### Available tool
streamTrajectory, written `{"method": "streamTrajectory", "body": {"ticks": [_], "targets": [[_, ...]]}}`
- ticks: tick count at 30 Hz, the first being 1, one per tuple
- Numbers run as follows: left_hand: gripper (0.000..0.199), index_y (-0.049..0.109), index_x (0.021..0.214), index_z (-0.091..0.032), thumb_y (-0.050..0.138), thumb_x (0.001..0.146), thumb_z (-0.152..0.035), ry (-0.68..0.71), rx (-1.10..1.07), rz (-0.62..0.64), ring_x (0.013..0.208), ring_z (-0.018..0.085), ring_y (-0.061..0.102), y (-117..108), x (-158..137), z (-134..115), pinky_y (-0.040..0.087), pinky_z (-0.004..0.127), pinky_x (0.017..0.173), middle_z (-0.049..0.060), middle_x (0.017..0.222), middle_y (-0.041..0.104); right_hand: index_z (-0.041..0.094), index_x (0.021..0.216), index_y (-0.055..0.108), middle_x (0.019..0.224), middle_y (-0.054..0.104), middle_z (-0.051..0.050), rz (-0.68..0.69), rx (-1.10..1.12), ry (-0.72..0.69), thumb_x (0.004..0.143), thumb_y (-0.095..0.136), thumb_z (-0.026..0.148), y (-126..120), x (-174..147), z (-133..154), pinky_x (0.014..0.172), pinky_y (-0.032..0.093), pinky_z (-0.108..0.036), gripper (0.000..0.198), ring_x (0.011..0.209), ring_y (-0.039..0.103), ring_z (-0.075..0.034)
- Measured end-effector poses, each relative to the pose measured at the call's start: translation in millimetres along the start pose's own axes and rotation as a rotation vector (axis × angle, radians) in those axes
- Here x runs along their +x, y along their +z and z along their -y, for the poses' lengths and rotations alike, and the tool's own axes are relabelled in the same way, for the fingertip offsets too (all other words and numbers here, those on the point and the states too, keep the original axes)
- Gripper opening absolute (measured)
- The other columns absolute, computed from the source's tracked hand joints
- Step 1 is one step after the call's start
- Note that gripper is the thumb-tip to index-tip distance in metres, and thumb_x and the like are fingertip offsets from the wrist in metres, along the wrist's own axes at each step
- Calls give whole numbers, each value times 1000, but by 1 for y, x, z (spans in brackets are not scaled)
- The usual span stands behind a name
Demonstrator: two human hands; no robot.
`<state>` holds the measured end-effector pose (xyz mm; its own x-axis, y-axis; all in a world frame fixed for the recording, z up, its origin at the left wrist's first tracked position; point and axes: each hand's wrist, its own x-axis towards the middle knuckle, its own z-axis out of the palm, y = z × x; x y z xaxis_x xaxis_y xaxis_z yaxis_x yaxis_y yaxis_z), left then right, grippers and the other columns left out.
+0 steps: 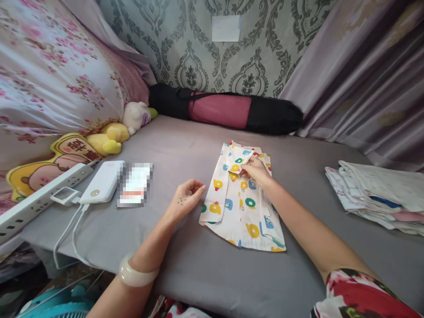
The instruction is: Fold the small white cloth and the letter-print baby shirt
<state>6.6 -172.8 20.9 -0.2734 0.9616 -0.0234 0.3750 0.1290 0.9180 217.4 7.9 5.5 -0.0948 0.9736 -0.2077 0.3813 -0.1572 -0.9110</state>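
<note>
A small white garment (239, 201) with a colourful cartoon print lies partly folded on the grey-covered surface. Its left side is turned inward in a long strip, and the lower edge flares out toward me. My right hand (255, 170) pinches a folded flap of the cloth near the upper end, thumb and fingers closed on it. Just left of the garment, my left hand (187, 196) hovers or rests with loosely curled fingers and nothing visible in it. A small gap shows between its thumb and fingers, and it appears apart from the cloth.
At right lies a stack of folded cloths (384, 194). A white power bank (103, 182) with cables, a blurred phone (135, 184) and a power strip (43, 194) are at left, near plush toys (107, 139). Along the wall lies a black and pink rolled bag (220, 109).
</note>
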Motion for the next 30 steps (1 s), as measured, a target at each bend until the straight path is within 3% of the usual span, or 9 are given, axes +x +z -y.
{"method": "streamTrajectory", "body": {"ticks": [4, 7, 9, 13, 16, 22, 30], "targets": [[22, 68, 83, -23, 55, 84, -40, 103, 190, 20, 83, 21, 63, 2, -2, -1, 46, 31, 73, 3, 83, 67, 17, 101, 61, 72, 69, -5, -20, -350, 12, 79, 61, 21, -13, 0, -1, 56, 52, -29, 23, 65, 68, -22], [20, 67, 91, -23, 52, 89, -36, 193, 346, 60, 97, 24, 63, 6, -6, -3, 43, 38, 88, 5, 96, 70, 14, 112, 61, 97, 71, -16, -169, -784, -179, 88, 53, 25, -15, -7, 10, 77, 52, -38, 28, 90, 68, -30], [21, 66, 100, -24, 50, 91, -34, 294, 429, 108, 103, 25, 63, 11, -8, -4, 39, 41, 95, 6, 106, 71, 14, 118, 60, 117, 65, -19, -204, -937, -349, 94, 42, 23, -7, -12, 18, 91, 47, -40, 31, 109, 61, -31], [29, 61, 119, -23, 43, 98, -30, 515, 534, 275, 128, 24, 53, 22, -12, 0, 32, 43, 107, 10, 133, 62, 14, 128, 57, 139, 55, -15, 120, -1002, -606, 101, 32, 27, 28, -11, 24, 111, 30, -39, 39, 131, 46, -26], [40, 50, 137, -22, 38, 100, -30, 597, 622, 380, 143, 23, 36, 26, -15, 6, 20, 46, 117, 10, 149, 49, 9, 145, 42, 156, 35, -15, 228, -1011, -602, 102, 26, 33, 54, 2, 22, 120, 11, -43, 51, 146, 23, -25], [54, 30, 153, -21, 25, 104, -42, 536, 800, 472, 150, 23, 19, 28, -16, 13, 13, 49, 122, 7, 160, 27, 5, 154, 24, 163, 16, -13, 246, -1033, -488, 103, 19, 39, 72, 47, 18, 121, 5, -43, 62, 150, 10, -22], [61, 22, 156, -25, 29, 102, -51, 574, 815, 512, 150, 26, 15, 24, -16, 13, 11, 53, 122, 5, 162, 21, 7, 153, 29, 162, 21, -10, 123, -1032, -526, 103, 21, 40, 74, 73, 12, 121, 5, -43, 61, 149, 14, -21]]}}
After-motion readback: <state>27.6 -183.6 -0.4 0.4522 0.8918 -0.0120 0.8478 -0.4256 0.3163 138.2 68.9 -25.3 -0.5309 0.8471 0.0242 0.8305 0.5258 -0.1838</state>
